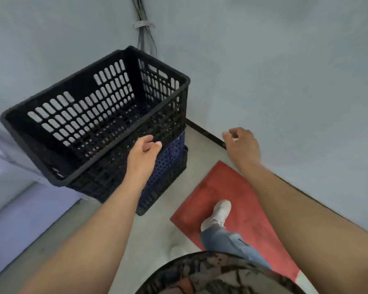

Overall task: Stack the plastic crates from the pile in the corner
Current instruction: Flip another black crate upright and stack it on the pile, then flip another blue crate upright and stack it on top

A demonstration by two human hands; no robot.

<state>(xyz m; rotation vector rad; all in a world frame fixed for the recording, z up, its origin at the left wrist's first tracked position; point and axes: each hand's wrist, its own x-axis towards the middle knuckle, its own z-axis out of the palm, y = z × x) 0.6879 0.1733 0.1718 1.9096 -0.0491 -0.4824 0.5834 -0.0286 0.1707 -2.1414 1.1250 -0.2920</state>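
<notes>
A black slotted plastic crate (87, 115) sits on top of a stack in the room's corner, its open top facing me. Beneath it a dark blue crate (172, 153) peeks out, and another black crate (157, 194) rests on the floor under that. My left hand (143, 154) hovers by the near right rim of the top crate, fingers loosely curled, holding nothing; I cannot tell if it touches the rim. My right hand (241, 146) hangs in the air to the right of the stack, fingers curled, empty.
Pale blue walls meet behind the stack, with grey cables (143, 28) running down the corner. A red mat (240, 200) lies on the grey floor at the right, my foot in a white shoe (218, 213) on it. A dark skirting strip (204, 132) lines the right wall.
</notes>
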